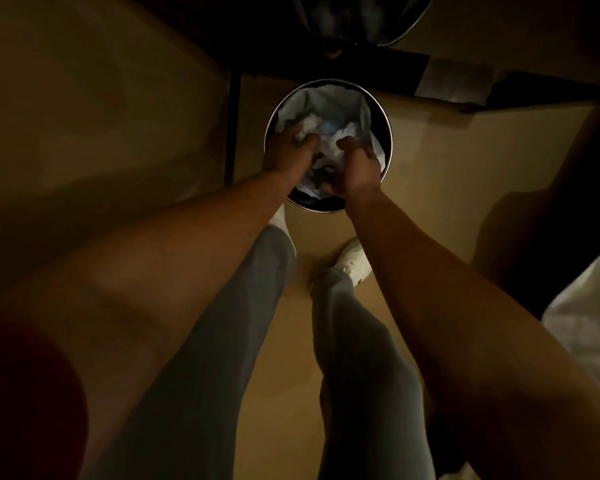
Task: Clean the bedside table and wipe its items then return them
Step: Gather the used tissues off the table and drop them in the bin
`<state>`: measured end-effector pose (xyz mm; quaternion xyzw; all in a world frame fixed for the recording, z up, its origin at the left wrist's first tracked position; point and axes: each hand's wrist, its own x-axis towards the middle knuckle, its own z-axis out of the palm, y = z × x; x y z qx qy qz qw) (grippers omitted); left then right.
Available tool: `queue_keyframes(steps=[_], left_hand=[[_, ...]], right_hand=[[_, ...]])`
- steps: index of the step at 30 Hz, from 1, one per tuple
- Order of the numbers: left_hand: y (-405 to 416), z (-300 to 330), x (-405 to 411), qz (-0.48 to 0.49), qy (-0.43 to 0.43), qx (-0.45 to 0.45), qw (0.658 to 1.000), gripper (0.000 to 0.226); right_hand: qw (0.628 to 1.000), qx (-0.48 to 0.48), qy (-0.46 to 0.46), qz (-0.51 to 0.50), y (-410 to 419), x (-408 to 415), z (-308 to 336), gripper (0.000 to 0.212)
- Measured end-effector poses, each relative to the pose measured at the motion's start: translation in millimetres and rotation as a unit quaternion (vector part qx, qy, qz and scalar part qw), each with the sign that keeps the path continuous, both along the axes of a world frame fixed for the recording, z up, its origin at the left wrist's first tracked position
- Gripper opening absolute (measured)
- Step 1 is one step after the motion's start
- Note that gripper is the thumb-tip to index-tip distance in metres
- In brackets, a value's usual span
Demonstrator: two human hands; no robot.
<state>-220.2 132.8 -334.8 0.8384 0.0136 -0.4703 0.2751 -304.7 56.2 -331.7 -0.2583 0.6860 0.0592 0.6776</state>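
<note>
Down on the floor (pixel 430 161) stands a round bin (pixel 388 133), lined and heaped with crumpled tissue (pixel 329 133). Both hands reach in, seemingly to press waste down: left hand (pixel 286 152) fingers spread flat, right hand (pixel 359 171) fingers curled on tissue. Bedside table not visible.

One view only, head cam, wide-angle w/ bent edges. Looks steeply down from standing height, facing fwd over the person's own legs to the floor (pixel 430 161). Both forearms run from the bottom corners up to mid-frame, so the left hand (pixel 286 150) and right hand (pixel 359 169) sit fairly near the lens, above a round bin (pixel 388 133) centred in the upper half. Dim light; top edge and left side mostly dark. No 2nd view, so no overlap.
</note>
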Motion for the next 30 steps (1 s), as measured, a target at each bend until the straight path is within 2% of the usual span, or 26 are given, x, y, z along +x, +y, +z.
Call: queue_keyframes(steps=[2, 5, 12, 15, 21, 30], left_hand=[[2.7, 2.3, 0.1, 0.019, 0.005, 0.007, 1.000, 0.039], [4.0, 10.0, 0.6, 0.036, 0.011, 0.013, 0.999, 0.041], [4.3, 44.5, -4.1, -0.026, -0.021, 0.008, 0.999, 0.039], [4.9, 75.3, -8.7, -0.020, -0.037, -0.003, 0.999, 0.037], [0.7, 153.0, -17.6, -0.040, -0.099, -0.057, 0.993, 0.029], [-23.0, 274.1, -15.2, -0.044, -0.212, -0.156, 0.964, 0.015]], right_hand=[[1.000, -0.006, -0.001, 0.008, -0.9, 1.1, 2.2, 0.039], [1.000, -0.006, 0.003, 0.020, -0.9, -0.5, 8.9, 0.042], [0.994, -0.045, 0.019, 0.101, -3.1, -14.8, 45.8, 0.042], [0.986, -0.083, 0.020, 0.146, -7.8, -18.0, 75.6, 0.040], [0.929, -0.261, 0.017, 0.261, -15.3, -30.4, 157.2, 0.040], [0.874, -0.375, -0.046, 0.307, -41.2, -27.4, 273.0, 0.031]])
